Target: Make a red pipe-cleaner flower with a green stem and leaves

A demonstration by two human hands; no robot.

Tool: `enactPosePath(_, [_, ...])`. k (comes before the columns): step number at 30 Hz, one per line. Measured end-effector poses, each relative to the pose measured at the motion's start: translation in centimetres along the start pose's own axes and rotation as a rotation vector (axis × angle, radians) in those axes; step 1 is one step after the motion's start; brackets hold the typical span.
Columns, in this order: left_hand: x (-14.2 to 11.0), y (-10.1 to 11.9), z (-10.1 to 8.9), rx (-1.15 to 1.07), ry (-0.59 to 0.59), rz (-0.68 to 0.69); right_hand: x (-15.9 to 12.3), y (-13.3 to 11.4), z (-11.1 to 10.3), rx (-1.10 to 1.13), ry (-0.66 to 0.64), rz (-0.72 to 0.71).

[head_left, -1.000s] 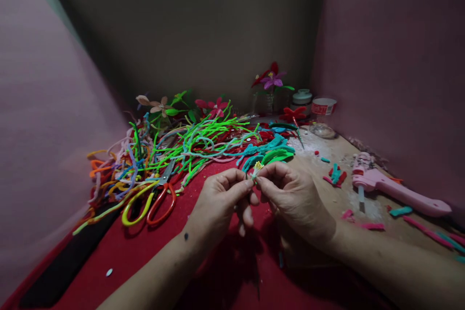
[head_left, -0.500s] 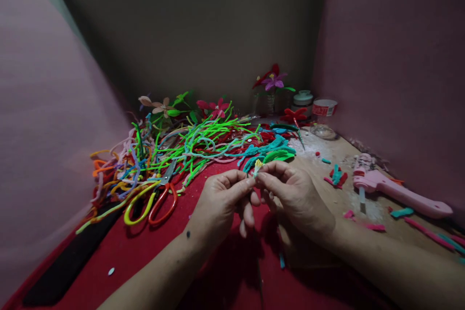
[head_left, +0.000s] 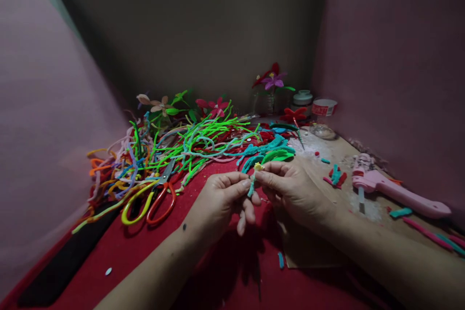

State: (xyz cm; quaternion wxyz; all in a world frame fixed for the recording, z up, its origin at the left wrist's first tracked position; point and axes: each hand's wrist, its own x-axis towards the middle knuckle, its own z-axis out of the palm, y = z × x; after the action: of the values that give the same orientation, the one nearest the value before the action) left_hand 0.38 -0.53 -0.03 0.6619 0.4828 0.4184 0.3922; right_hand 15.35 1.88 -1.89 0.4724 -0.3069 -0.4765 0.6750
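Observation:
My right hand [head_left: 292, 189] pinches a small flower centre [head_left: 258, 167] between thumb and index finger, its yellow tip showing above the fingertips. A short teal pipe-cleaner piece [head_left: 251, 188] hangs just below, between the two hands. My left hand [head_left: 225, 203] has thumb and index finger closed at that teal piece, while its other fingers curl loosely underneath. What exactly lies between the left fingertips is partly hidden. Scissors [head_left: 158, 208] with yellow and red handles rest left of my left hand.
A heap of pipe cleaners [head_left: 203, 138] spreads behind the hands, with finished flowers [head_left: 218, 106] beyond. On the brown board [head_left: 312, 252] at right lie a pink glue gun [head_left: 403, 191] and teal and pink scraps. A black strip [head_left: 61, 261] lies far left on red cloth.
The teal piece now shows below the fingers, and the yellow tip sits closer to the right fingertips. Both hands stay in nearly the same place, with a slightly wider gap between them.

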Motion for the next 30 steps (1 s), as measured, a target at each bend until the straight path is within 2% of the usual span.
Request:
enactPosePath(6, [-0.1,0.1,-0.4,0.030,-0.002,-0.031,-0.2,-0.6,0.2,-0.086,0.009,-0.042])
enactPosePath(15, [0.2,0.0,-0.4,-0.023,0.019,-0.013,0.0,-0.2,0.2,0.038,-0.013,0.027])
enactPosePath(23, [0.0,0.1,-0.2,-0.040,-0.054,-0.091,0.1,0.5,0.0,0.210,-0.064,0.085])
enactPosePath(26, [0.2,0.3,-0.5,-0.001,-0.008,-0.073,0.4,0.9,-0.2,0.289,-0.064,0.073])
enactPosePath(30, [1.2,0.2,-1.8,0.117,0.097,0.009,0.7,0.8,-0.3,0.362,-0.060,0.083])
